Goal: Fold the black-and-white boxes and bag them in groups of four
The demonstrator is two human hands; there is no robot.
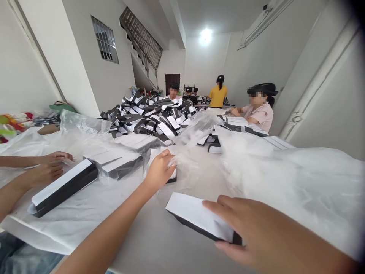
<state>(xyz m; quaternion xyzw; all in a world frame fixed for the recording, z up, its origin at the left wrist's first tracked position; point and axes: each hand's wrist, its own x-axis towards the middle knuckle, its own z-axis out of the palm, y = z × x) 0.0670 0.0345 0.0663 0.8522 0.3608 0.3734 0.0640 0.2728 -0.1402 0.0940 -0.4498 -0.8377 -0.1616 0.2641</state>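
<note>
My left hand (160,166) is closed on the gathered edge of a clear plastic bag (188,169). Inside or under that bag, a black-and-white folded carton (171,177) shows partly, mostly covered by my hand and the film. Over the table in front of me, my right hand (238,219) grips a flat black-and-white carton (199,215) by its near right end, thumb below and fingers across the white top. That carton points toward the bag, apart from it. Just left of my left hand lies a bagged stack of cartons (122,158).
A large pile of cartons (151,114) rises across the table. Plastic sheeting (285,171) spreads on the right. At left, a co-worker's hands (54,163) are beside a long carton (65,186). Another person (261,110) sits at the right; others are farther back.
</note>
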